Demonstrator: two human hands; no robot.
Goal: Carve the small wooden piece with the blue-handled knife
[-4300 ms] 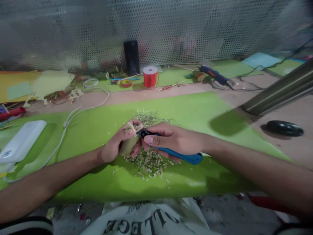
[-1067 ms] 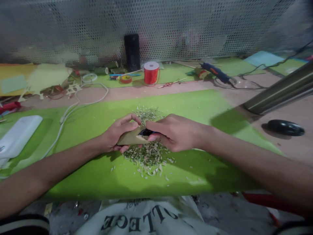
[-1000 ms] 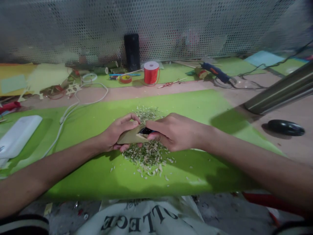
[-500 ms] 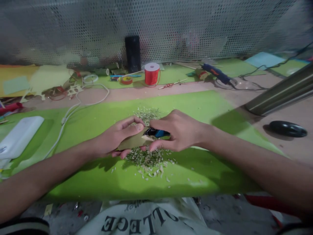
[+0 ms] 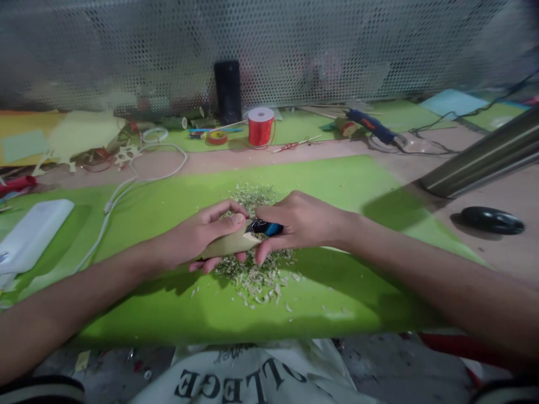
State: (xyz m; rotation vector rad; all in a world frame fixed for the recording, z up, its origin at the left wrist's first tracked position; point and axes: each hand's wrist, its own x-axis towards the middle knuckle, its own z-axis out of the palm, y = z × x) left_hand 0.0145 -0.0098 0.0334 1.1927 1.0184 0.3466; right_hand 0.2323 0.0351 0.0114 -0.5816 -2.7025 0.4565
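Note:
My left hand (image 5: 202, 235) is closed round a tan, pointed piece of bamboo or wood (image 5: 229, 246), thumb on top. My right hand (image 5: 305, 221) is closed on a blue-handled knife (image 5: 266, 228); its dark front end rests against the tip of the piece. Both hands hover just above a pile of pale shavings (image 5: 252, 269) on a bright green mat (image 5: 337, 185). Most of the knife handle is hidden inside my right palm.
A white power bank (image 5: 31, 233) with a white cable (image 5: 138, 182) lies at left. At the back stand a red thread spool (image 5: 260, 127), a black box (image 5: 228, 92), a blue glue gun (image 5: 373, 127) and craft scraps. A black mouse (image 5: 492, 220) and a metal bar (image 5: 480, 160) are at right.
Earlier the piece stood more upright in my left hand and the whole blue handle showed. Now the piece lies flatter, pointing right, and my right hand has rolled over the knife, covering it.

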